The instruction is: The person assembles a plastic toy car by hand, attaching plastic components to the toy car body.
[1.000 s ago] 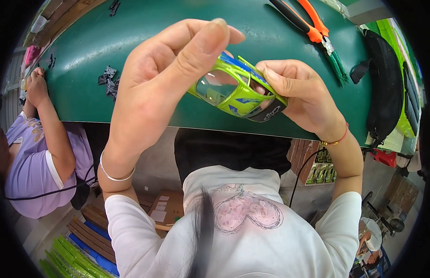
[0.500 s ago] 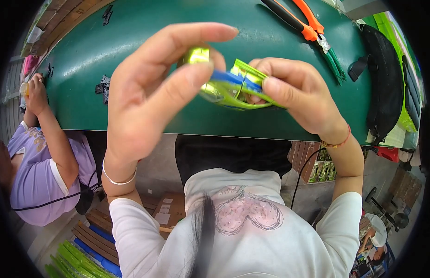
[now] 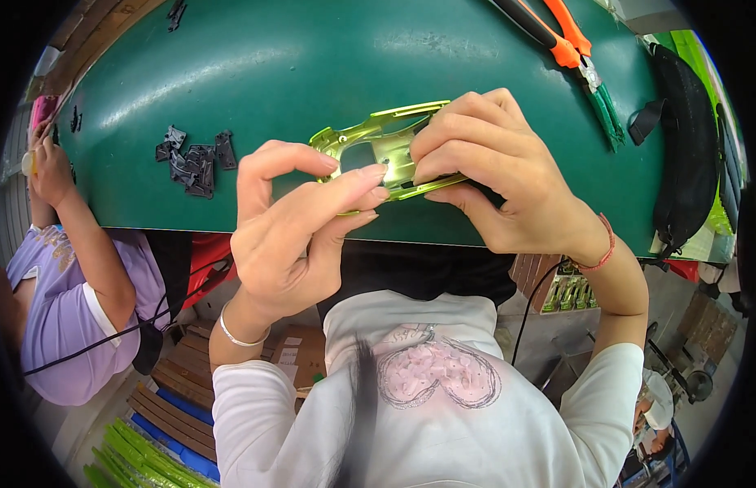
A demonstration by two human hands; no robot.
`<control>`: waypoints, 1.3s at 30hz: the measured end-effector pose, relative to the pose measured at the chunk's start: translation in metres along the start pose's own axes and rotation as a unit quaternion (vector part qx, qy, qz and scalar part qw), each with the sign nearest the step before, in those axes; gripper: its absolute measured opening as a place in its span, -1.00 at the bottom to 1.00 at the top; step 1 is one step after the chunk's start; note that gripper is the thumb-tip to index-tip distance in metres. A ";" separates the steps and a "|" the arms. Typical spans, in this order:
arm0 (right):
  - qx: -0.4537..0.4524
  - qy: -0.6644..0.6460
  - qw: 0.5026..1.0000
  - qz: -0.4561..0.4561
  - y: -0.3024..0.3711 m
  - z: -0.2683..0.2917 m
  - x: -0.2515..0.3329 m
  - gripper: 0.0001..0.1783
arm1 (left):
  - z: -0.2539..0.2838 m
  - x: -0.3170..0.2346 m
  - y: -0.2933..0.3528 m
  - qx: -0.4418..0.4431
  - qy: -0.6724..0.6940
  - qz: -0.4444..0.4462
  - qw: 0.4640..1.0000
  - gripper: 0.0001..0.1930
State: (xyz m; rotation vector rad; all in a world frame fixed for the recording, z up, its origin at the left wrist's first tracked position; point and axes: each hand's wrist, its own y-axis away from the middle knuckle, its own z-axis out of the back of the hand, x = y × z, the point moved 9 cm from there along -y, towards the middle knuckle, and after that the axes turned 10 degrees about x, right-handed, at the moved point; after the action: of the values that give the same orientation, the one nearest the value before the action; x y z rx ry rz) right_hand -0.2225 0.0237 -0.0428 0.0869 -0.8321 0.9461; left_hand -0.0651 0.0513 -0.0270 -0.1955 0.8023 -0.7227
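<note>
A shiny lime-green toy car body shell point(image 3: 386, 149) is held above the table, its hollow inside turned up and openings showing in it. My right hand point(image 3: 496, 167) grips its right end, fingers bent over the edge and thumb below. At the left end, my left hand point(image 3: 301, 215) has its fingers closed around the near edge, the tips reaching over the inside. Whether a small piece is pinched between those fingertips, I cannot tell. Several small black plastic parts point(image 3: 197, 167) lie in a loose pile on the table, left of my left hand.
The green table point(image 3: 329, 73) bears orange-and-black pliers point(image 3: 575, 53) with green-covered jaws at the far right. A black pouch point(image 3: 679, 154) lies at the right edge. More black pieces point(image 3: 176, 15) sit far left. A co-worker's hand point(image 3: 51, 171) works at the left end.
The shell has turned over, from its blue-striped outside to its hollow inside. My left hand has come lower and its fingers have closed in on the shell. The black pile is now uncovered.
</note>
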 end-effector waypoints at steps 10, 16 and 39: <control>0.040 -0.026 0.998 0.028 -0.003 -0.001 0.001 -0.71 | -0.002 0.012 -0.003 0.012 0.118 0.029 0.993 -0.68; 0.037 -0.024 0.998 0.038 0.000 -0.006 0.001 -0.73 | -0.003 0.013 -0.002 0.022 0.124 0.029 0.992 -0.71; -0.033 0.181 0.980 0.082 0.003 -0.011 0.027 -0.63 | -0.012 -0.007 0.001 0.043 0.051 0.008 0.998 -0.62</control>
State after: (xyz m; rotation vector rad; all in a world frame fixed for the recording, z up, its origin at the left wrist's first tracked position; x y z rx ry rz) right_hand -0.2096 0.0489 -0.0332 -0.2086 -0.5377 1.0489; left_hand -0.0763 0.0578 -0.0320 -0.0760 0.8664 -0.7546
